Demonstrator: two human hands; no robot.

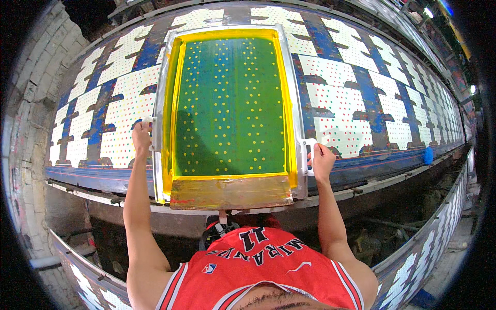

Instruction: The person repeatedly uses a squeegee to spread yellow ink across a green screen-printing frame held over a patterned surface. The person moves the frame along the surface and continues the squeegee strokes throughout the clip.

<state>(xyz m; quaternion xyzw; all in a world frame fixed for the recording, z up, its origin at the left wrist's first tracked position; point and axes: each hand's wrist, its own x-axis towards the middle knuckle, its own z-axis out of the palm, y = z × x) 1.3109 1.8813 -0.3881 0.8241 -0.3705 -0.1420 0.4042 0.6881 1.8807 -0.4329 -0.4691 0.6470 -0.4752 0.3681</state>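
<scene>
A screen-printing frame (294, 98) lies over the long table in front of me, with yellow ink along its inner edges. Its green mesh (232, 119) shows rows of small yellow dots. My left hand (141, 137) is closed on the small handle at the frame's left side. On the right side, the fingers of my right hand (323, 161) close round a white loop handle (310, 155). A wide wooden squeegee (231, 193), smeared with ink, rests across the frame's near end; neither hand touches it.
White cut fabric pieces (338, 106) with coloured dots lie in rows on the blue-stained table (323, 41). A blue lump (428, 155) sits near its right front edge. A brick wall (36, 77) stands at left. Another table with dotted pieces (408, 276) runs behind me.
</scene>
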